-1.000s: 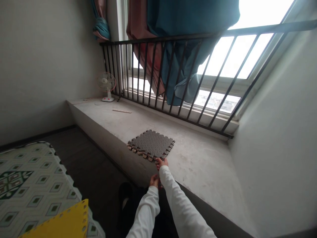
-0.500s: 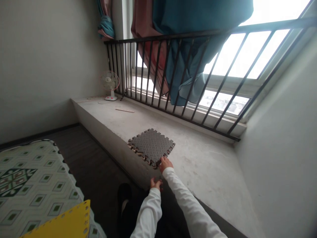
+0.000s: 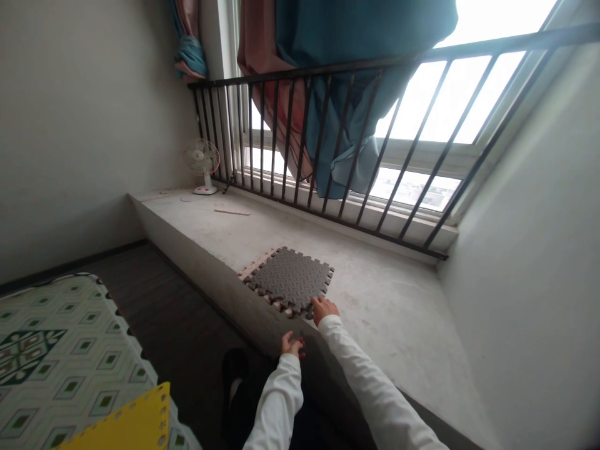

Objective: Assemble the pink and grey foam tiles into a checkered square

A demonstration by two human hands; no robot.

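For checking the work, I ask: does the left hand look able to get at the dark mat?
Probably yes. The left hand looks empty, with nothing visible between it and the near edge of the dark mat on the ledge. The right hand is only at one corner.

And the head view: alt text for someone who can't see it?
The right hand is at the near corner of a dark foam tile stacked askew over a paler layer on a grey ledge; the left hand hovers open, nearer the camera. Beyond: a small fan, a railing and curtains.
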